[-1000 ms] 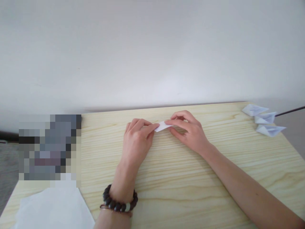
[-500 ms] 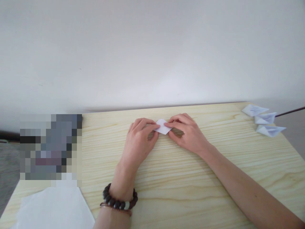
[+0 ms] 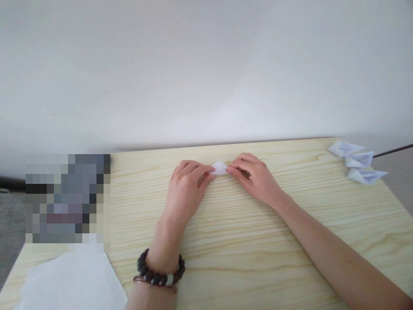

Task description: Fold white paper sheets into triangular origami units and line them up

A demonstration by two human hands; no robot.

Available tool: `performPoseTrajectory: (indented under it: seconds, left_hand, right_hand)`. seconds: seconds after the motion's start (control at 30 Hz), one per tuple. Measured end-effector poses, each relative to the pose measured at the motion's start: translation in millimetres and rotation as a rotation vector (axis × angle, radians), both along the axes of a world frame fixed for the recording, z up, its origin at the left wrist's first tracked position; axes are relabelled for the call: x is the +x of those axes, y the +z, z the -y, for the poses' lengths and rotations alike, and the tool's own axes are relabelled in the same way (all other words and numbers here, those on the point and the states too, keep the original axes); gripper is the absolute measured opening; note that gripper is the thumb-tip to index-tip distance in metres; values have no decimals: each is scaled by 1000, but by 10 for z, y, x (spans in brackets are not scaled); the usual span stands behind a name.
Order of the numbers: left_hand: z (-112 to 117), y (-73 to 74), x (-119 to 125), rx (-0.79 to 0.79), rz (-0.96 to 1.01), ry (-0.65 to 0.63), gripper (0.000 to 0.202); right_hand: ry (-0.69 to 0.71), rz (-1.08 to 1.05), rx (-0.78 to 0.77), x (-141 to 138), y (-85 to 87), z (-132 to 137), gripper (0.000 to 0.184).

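A small piece of folded white paper is held between my two hands over the far middle of the table. My left hand pinches its left end between thumb and fingers. At its right end, the thumb and fingertips of my right hand are closed on it too. The fingertips hide both ends of the paper, so its full shape does not show. Dark beads and a thin copper-coloured band circle my left wrist.
Three folded white paper boats lie in a group at the table's far right corner. White paper sheets rest at the near left, below a pixelated dark object. A pale wall rises behind the wood-grain table.
The paper's near pointed half no longer shows; a narrower, rounded shape is visible. My fingertips have closed in at its ends, the left thumb now lower.
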State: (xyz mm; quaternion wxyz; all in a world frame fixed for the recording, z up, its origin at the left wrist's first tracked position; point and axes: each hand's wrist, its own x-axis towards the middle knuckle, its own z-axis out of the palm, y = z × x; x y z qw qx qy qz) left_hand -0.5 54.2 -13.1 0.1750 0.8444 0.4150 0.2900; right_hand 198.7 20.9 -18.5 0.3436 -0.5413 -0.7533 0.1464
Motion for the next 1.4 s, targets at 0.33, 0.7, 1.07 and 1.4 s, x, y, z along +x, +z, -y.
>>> performPoseTrajectory:
  seconds: [0.33, 0.7, 1.07, 1.4]
  left_hand:
    - [-9, 37, -2, -67, 88, -32, 12]
    - [7, 43, 18, -87, 69, 4, 11]
    - [40, 34, 62, -36, -168, 87, 22]
    - [49, 50, 68, -75, -192, 133, 15]
  right_hand:
    - [49, -78, -22, 1, 50, 54, 15]
    - [-45, -27, -54, -14, 35, 11, 19]
    - [-120, 66, -25, -45, -3, 5, 27]
    - [-121, 100, -51, -42, -12, 1, 27]
